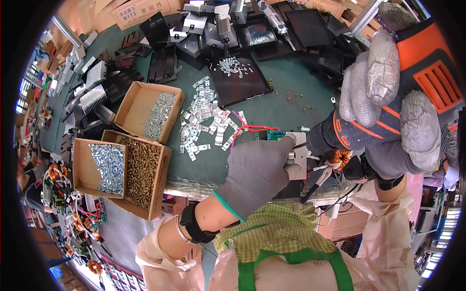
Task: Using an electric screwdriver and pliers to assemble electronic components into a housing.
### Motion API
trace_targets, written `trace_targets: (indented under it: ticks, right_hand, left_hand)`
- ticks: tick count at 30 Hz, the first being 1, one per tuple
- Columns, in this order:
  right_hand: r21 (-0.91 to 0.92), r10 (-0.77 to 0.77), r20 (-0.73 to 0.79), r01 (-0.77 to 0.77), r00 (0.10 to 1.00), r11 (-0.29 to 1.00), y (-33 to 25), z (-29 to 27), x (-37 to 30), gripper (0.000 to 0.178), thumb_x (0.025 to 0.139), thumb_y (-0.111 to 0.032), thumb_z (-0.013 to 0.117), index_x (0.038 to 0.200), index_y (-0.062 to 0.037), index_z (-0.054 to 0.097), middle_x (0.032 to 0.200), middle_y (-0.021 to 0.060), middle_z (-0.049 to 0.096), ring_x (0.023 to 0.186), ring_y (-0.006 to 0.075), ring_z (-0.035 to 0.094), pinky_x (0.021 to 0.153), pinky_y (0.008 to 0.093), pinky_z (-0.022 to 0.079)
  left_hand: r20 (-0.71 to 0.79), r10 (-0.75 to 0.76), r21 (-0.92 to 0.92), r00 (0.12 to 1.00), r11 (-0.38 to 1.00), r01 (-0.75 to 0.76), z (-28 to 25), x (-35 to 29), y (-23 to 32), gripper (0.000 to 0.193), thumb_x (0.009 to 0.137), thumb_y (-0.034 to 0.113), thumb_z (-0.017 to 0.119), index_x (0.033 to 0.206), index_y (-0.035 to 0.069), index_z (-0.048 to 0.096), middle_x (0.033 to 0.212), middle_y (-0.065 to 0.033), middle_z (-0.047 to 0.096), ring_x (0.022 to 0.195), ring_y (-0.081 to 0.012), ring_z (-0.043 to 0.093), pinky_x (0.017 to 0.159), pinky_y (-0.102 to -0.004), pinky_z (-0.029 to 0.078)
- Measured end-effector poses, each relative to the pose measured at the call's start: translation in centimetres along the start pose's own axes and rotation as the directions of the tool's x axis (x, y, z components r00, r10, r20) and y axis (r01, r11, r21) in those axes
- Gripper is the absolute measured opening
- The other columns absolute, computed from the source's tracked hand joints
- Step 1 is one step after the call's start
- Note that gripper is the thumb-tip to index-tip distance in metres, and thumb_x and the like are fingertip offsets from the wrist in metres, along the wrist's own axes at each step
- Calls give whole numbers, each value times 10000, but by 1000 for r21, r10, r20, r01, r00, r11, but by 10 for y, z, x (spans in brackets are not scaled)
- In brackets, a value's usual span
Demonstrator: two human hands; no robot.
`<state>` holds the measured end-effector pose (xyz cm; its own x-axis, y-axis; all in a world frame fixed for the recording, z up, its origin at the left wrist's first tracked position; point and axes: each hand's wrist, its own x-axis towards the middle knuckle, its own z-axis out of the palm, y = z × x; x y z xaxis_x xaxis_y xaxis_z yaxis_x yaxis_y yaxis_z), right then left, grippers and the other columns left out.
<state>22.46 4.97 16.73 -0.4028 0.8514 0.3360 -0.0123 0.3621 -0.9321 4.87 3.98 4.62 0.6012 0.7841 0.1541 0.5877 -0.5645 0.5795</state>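
My left hand point(259, 162), in a grey glove, grips a silver metal plate point(299, 157) at the table's front edge, fingertip and thumb on its left side. Beside the plate shows part of a green circuit board point(276, 135) with red and pink wires point(252, 128); the rest lies under my hand. My right hand point(388, 92), gloved with silvery covers on the fingers, is closed round an orange and black power drill point(359, 127). The drill lies level, its bit reaching the plate's right side. A copper-wound coil point(339, 158) with cables sits just below the chuck.
Three cardboard boxes of screws point(141, 169) stand at left. Small metal clips point(206, 119) lie scattered mid-table, beside a black tray point(238, 82) holding screws. Black housings and heat sinks point(204, 34) are piled at the back, with an electric screwdriver point(276, 22) among them.
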Motion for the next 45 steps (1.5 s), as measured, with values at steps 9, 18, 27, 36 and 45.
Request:
trace_targets:
  ticks: [9,18,27,36,45]
  right_hand:
    - [123,0,53,-6,999,992,19,-10,3,374,814,-383,637,937,-62,491,748,85,551,680,187,549,614,301,467]
    - [253,-113,27,102,993,962,16,-7,4,387,825,-384,620,960,-43,498,782,120,580,715,220,564,623,336,479]
    - [136,-279,-244,318,929,938,-39,-5,-25,305,861,-273,567,967,-30,418,802,36,442,733,136,446,693,280,408]
    - [317,-269,-395,405,878,857,-17,12,-33,307,827,-288,612,897,-76,401,707,4,441,703,145,436,650,253,407]
    - [308,-266,-428,416,864,856,-26,17,-38,326,799,-268,672,866,-108,396,706,-2,456,647,121,471,632,253,434]
  left_hand:
    - [41,-25,3,999,1000,25,-2,1,3,315,633,184,750,914,112,628,582,-71,550,583,-258,591,488,-373,445]
    - [-11,0,22,1000,1000,0,-1,0,3,331,632,206,765,904,84,619,589,-104,549,568,-296,579,500,-391,449]
    - [359,-176,-897,917,207,391,-32,-4,-8,615,934,519,429,1200,-28,517,804,-51,608,497,-55,368,450,-198,308]
    - [413,-80,-909,907,-99,405,-35,-12,-4,822,894,674,288,1236,-52,466,1035,-121,608,481,-53,308,512,-195,309]
    - [412,-3,-885,911,-241,399,-26,-25,-8,624,922,523,413,1265,3,459,1016,-64,577,532,-48,371,485,-186,288]
